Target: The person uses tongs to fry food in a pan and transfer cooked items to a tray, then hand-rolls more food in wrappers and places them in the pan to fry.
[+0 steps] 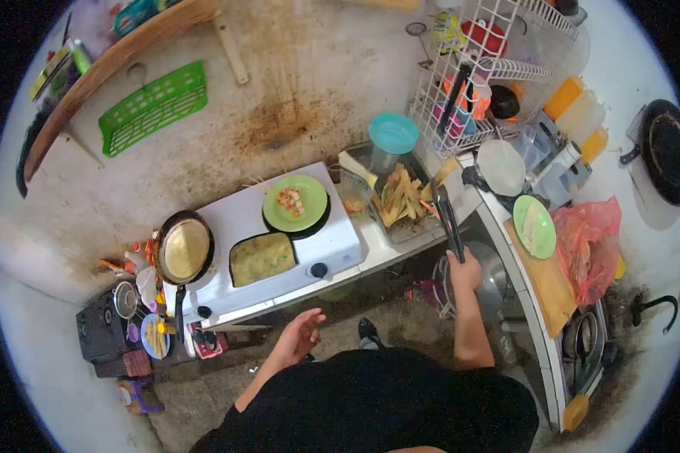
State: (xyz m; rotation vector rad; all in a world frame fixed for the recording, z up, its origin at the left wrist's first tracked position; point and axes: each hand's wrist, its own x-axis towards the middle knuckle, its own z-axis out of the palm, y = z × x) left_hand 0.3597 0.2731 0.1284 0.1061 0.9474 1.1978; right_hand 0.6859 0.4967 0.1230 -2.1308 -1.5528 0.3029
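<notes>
My right hand (464, 269) is closed around the handle of black kitchen tongs (449, 220), which point up toward the back counter. My left hand (301, 332) is empty in front of the stove, its fingers loosely bent and apart. On the white stove (238, 219), a round frying pan (184, 248) with a pale, flat layer of food is at the left. A square dark pan (263, 259) holding a yellowish, green-flecked mixture sits at the front. Behind it, a green plate (310, 202) with chopped orange and white pieces rests over the right burner.
A tray of dried husks (400, 198) and a turquoise-lidded tub (394, 133) stand right of the stove. The right counter carries a cutting board (542, 291), a green plate (534, 226) and a red plastic bag (588, 253). A white wire rack (468, 83) stands at the back.
</notes>
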